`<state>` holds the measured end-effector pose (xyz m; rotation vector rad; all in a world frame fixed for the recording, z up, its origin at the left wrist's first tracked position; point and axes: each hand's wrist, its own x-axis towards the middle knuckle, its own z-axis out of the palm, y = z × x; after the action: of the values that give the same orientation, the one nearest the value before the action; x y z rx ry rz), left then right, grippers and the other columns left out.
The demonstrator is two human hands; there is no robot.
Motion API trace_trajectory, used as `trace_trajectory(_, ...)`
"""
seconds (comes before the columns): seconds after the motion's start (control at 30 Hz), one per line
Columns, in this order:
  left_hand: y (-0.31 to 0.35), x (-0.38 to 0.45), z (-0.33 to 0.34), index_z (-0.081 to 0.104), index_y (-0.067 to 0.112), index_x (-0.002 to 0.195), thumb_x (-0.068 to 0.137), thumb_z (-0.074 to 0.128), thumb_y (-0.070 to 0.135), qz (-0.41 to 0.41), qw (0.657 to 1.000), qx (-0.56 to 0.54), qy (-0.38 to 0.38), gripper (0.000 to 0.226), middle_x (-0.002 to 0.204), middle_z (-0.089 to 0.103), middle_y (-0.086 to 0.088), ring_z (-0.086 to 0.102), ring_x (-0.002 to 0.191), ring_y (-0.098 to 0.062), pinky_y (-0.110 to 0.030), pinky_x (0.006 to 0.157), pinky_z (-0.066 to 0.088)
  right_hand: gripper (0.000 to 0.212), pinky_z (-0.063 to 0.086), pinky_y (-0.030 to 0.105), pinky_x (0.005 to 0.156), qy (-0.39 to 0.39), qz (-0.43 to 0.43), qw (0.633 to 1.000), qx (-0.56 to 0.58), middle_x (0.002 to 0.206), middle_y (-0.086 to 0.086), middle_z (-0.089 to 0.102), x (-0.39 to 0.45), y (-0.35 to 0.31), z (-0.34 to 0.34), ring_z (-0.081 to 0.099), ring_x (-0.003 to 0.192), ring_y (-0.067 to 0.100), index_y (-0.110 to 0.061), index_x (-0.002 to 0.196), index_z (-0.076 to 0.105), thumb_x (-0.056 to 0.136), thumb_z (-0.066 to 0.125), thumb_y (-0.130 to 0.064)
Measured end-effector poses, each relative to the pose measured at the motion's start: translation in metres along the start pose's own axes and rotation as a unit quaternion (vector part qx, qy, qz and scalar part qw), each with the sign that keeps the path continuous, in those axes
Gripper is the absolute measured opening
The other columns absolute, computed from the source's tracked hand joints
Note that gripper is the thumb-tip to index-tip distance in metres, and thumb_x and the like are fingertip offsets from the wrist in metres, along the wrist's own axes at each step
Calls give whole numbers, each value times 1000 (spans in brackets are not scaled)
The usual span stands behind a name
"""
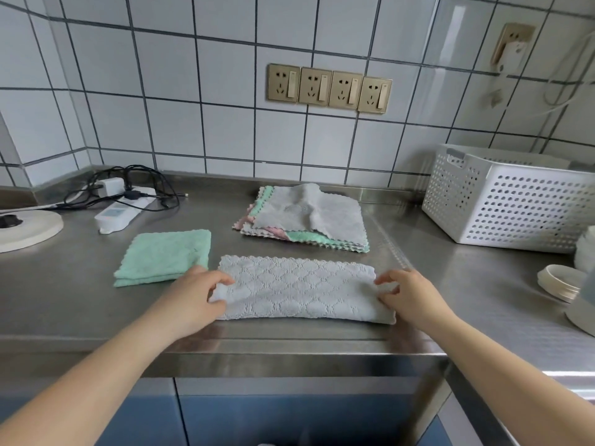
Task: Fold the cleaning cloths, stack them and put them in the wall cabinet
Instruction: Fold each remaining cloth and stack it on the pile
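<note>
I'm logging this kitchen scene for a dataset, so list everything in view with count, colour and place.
grey cloth: 1, pale grey, folded to a strip, counter front
green cloth: 1, mint, folded, left of the strip
cloth pile: 1, grey, green, pink, unfolded, behind the strip
basket: 1, white, perforated, right rear
power strip: 1, white, with black cables, left rear
wall sockets: 4, gold, tiled wall
counter: 1, steel
left hand: pinches the strip's left end
right hand: pinches its right end
</note>
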<state>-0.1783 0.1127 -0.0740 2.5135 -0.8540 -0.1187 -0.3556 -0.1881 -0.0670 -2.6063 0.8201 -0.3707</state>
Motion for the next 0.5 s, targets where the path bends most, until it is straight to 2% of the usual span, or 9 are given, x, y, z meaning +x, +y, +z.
trace_trajectory(0.1,22,2,5,60,28,122,82,52,31,87,982,61,154,41,107,51,2,51,107,-23,-35,93,41,26,42,31,94,33,-76,995,-62,129,-3,52,-2,-26,7,52,114,18,-30,115,63,90,55,-33)
trace_trajectory(0.13,34,6,8,61,25,122,83,51,29,126,975,67,169,41,114,55,-1,51,111,-26,-37,95,41,29,40,33,100,40,-105,992,-61,133,-3,50,-1,-42,12,48,121,19,-29,120,61,92,52,-34)
trace_trajectory(0.2,60,19,18,54,20,130,90,46,21,172,974,93,116,41,134,51,-3,43,127,-26,-39,106,35,36,32,37,108,17,-138,987,-76,143,-3,43,5,-73,27,39,132,21,-29,130,54,95,46,-34)
trace_trajectory(0.27,77,30,36,39,16,140,95,36,21,168,978,125,19,45,150,36,-2,28,140,-21,-38,115,23,44,21,44,114,-37,-139,983,-111,151,0,32,9,-97,48,28,140,21,-30,139,42,95,40,-32)
trace_trajectory(0.33,77,38,51,28,16,145,97,30,26,152,975,158,-36,49,156,23,-3,19,143,-19,-38,117,17,46,14,51,112,-80,-124,980,-132,153,2,26,9,-103,66,19,144,22,-31,142,34,96,32,-34)
trace_trajectory(0.4,67,39,58,16,21,149,99,24,35,125,973,178,-72,52,159,8,0,6,146,-16,-38,119,7,48,13,51,112,-98,-115,977,-148,156,1,19,6,-94,74,12,145,21,-34,145,26,97,25,-43)
trace_trajectory(0.5,54,36,51,7,30,150,96,20,54,92,972,199,-86,61,159,-4,2,-4,147,-16,-41,119,0,60,7,49,115,-109,-106,972,-178,160,0,5,4,-77,69,2,147,18,-36,148,12,94,20,-59)
